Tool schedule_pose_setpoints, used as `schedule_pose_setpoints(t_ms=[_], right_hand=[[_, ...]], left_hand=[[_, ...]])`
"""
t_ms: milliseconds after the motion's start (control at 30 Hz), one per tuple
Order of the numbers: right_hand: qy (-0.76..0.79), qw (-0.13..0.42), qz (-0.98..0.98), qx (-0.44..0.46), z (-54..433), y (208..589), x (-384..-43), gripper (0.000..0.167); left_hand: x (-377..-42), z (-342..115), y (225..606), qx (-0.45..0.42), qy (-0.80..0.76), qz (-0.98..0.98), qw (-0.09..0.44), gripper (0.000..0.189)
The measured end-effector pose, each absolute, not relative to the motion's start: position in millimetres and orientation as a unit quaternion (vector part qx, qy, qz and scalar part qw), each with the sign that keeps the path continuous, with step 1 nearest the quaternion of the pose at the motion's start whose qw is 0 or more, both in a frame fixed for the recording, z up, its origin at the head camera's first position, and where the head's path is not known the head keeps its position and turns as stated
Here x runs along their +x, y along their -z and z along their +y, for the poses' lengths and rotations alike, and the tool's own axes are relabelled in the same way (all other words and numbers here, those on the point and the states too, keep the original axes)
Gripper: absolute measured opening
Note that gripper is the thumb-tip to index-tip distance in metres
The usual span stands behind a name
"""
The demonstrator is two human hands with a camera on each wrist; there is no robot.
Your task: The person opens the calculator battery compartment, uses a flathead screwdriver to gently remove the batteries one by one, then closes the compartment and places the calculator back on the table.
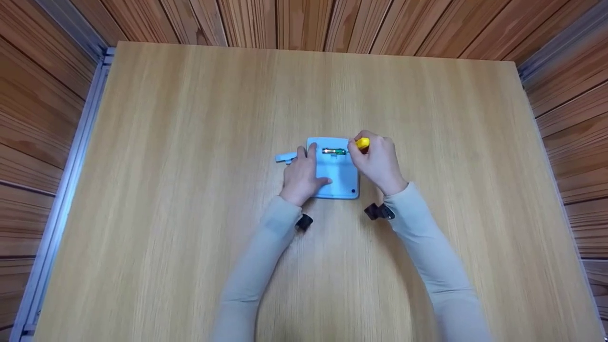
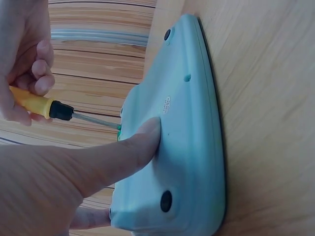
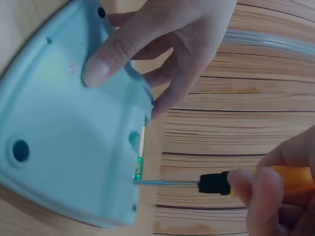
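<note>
A light blue device (image 1: 338, 171), shaped like a desk calculator lying face down, has its uncovered battery slot upward. A green-and-gold battery (image 1: 332, 151) sits in that slot. My right hand (image 1: 377, 159) grips the yellow handle of a screwdriver (image 3: 219, 184), whose metal tip touches the battery's right end. Spread over the device's left side, my left hand (image 1: 301, 178) presses the back with its thumb. Its other fingers rest along the left edge. Beside those fingers lies a light blue battery cover (image 1: 285, 157), partly hidden by the hand.
The device lies on a wooden table (image 1: 190, 166). A metal rail (image 1: 71, 190) runs along the table's left side, and wood-panelled walls (image 1: 304, 23) stand behind and at both sides. A small black camera (image 1: 304, 222) sits at the left wrist.
</note>
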State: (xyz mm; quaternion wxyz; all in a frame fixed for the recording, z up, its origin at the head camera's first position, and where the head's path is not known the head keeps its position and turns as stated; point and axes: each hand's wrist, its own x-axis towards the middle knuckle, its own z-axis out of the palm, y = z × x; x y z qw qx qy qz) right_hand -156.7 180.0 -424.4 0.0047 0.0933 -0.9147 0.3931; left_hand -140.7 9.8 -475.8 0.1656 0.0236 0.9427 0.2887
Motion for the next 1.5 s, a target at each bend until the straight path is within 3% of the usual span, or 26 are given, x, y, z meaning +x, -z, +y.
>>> schedule_pose_setpoints(t_ms=[467,767,900,1133,1500], right_hand=[[-0.652,-0.032,-0.757,-0.021,217.6,451.7,-155.5,0.024],[-0.743,-0.060,-0.658,-0.110,232.9,471.9,-148.8,0.039],[-0.751,-0.068,-0.644,-0.125,229.0,475.6,-142.4,0.039],[-0.715,-0.023,-0.692,-0.101,221.8,468.8,-139.5,0.035],[-0.696,-0.020,-0.712,-0.092,218.3,472.6,-135.3,0.031]], left_hand=[[-140.2,5.3,474.6,0.029,-0.279,0.948,0.152,0.091],[-139.9,7.2,475.3,0.026,-0.284,0.945,0.160,0.090],[-139.8,8.6,474.9,0.026,-0.285,0.944,0.164,0.091],[-140.3,9.2,472.7,0.033,-0.287,0.945,0.155,0.090],[-141.0,8.6,476.6,0.034,-0.291,0.944,0.153,0.091]])
